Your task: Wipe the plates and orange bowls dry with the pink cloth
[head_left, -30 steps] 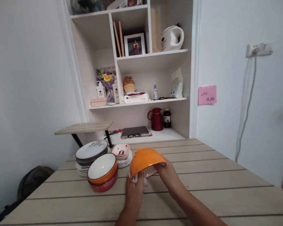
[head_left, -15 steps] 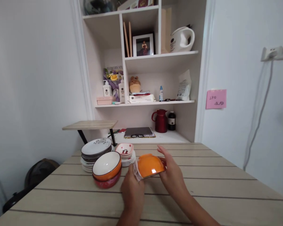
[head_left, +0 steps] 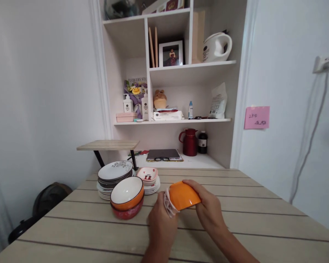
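Note:
An orange bowl is tipped on its side above the table, its outer wall towards me. My right hand grips the bowl's right side, thumb and fingers around its edge. My left hand is closed on a pale crumpled cloth, which is pressed over the bowl's left rim. Left of my hands, another orange bowl with a white inside sits in a red bowl. Behind them stand a stack of plates and small square bowls on small white plates.
A low wooden stand with black legs rises at the table's back left. Behind the slatted table, a white shelf unit holds a red jug, a dark bottle and a laptop-like slab with glasses.
My right fingers, raised off the bowl before, now lie on it. The bowl has turned a little in my hands. The view has shifted slightly left.

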Motion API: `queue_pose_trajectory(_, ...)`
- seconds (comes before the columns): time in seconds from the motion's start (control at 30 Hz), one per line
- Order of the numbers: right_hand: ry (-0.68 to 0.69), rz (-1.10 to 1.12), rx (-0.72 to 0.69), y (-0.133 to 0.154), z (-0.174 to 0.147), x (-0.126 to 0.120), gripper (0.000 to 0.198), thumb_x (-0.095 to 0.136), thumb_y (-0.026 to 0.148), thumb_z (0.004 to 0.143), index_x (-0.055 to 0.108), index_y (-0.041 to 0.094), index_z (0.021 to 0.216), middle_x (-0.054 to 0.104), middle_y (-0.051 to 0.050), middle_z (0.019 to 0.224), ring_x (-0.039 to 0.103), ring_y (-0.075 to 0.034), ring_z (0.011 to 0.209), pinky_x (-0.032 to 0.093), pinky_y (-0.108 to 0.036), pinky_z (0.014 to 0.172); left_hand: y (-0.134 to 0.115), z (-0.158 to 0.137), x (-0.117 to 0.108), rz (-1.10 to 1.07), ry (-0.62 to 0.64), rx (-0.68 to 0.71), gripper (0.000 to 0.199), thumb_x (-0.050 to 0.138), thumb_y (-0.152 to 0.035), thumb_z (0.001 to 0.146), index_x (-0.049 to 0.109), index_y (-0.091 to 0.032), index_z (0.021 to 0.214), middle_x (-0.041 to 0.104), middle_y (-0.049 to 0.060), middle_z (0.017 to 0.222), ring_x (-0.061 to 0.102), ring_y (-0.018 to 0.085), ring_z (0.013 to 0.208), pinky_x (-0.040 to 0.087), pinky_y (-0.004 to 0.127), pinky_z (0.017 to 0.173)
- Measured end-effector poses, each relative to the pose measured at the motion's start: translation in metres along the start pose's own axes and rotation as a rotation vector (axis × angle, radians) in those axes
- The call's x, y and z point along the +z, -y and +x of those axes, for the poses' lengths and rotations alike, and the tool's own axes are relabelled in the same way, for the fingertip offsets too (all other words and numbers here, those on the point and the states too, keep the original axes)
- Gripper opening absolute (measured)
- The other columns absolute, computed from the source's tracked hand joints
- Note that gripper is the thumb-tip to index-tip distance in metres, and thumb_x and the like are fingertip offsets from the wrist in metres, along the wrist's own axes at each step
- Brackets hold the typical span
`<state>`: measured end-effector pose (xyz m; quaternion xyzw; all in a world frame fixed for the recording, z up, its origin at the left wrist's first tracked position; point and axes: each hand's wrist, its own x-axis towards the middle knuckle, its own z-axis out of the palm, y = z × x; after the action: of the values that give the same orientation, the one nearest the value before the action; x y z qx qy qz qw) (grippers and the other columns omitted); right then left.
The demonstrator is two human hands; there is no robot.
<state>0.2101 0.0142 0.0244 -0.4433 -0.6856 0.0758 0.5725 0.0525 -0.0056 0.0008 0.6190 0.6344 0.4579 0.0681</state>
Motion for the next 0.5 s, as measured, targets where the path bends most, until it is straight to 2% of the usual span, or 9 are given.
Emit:
queue_pose_trajectory(0.2, -0.038, 0.187, 0.091, 0.007, -0.003, 0.003, 0.058, 0.04, 0.012, 0.064, 0.071, 0.026, 0.111, 0.072, -0.002, 0.119, 0.063, -0.023, 0.115, 0.045, -0.04, 0.104, 0.0, 0.0, 0.002, -0.173, -0.049, -0.042, 0.045, 0.057, -0.008, 0.074, 0.059, -0.027, 0.115, 0.075, 0.004, 0.098, 0.071, 0.022, 0.094, 0.049, 0.024, 0.073)
queue_pose_trajectory(0.37, -0.031, 0.359, 0.228, 0.012, -0.004, 0.004, 0.058, 0.042, 0.016, 0.065, 0.068, 0.026, 0.115, 0.068, -0.004, 0.125, 0.06, -0.024, 0.119, 0.043, -0.04, 0.104, 0.008, 0.004, 0.013, -0.5, -0.163, -0.152, 0.038, 0.063, -0.015, 0.07, 0.065, -0.021, 0.107, 0.076, 0.008, 0.1, 0.071, 0.024, 0.097, 0.054, 0.026, 0.079)
queue_pose_trajectory(0.5, -0.037, 0.497, 0.356, 0.016, -0.006, 0.011, 0.054, 0.045, 0.017, 0.063, 0.069, 0.026, 0.111, 0.068, -0.004, 0.125, 0.061, -0.025, 0.115, 0.047, -0.038, 0.098, 0.013, 0.008, 0.018, -0.687, -0.228, -0.158, 0.04, 0.066, -0.019, 0.065, 0.068, -0.018, 0.105, 0.074, 0.011, 0.107, 0.069, 0.026, 0.104, 0.054, 0.029, 0.087)
